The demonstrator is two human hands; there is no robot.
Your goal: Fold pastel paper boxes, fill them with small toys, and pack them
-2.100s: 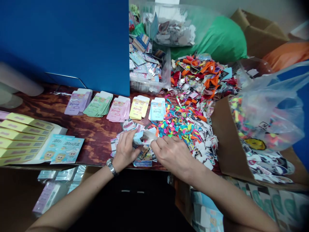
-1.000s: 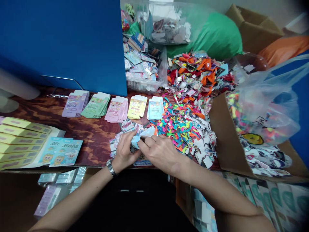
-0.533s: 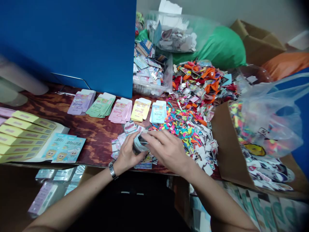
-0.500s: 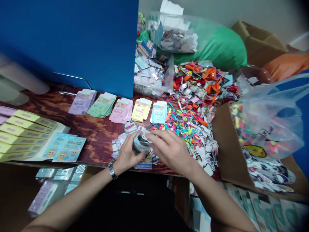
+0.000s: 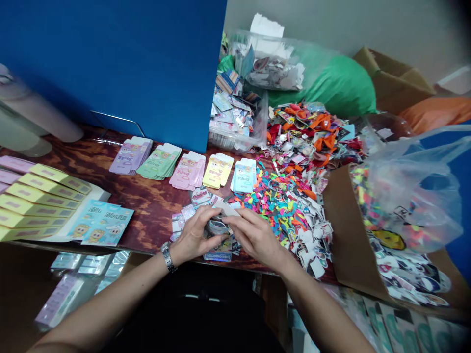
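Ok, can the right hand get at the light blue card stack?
Probably yes: the right hand is near the light blue card stack, only low multicoloured paper scraps between, though it must first release the small folded grey-white card shared with the left hand.

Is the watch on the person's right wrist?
No, the metal wristwatch is on the wrist behind the left hand, and the right hand has none.
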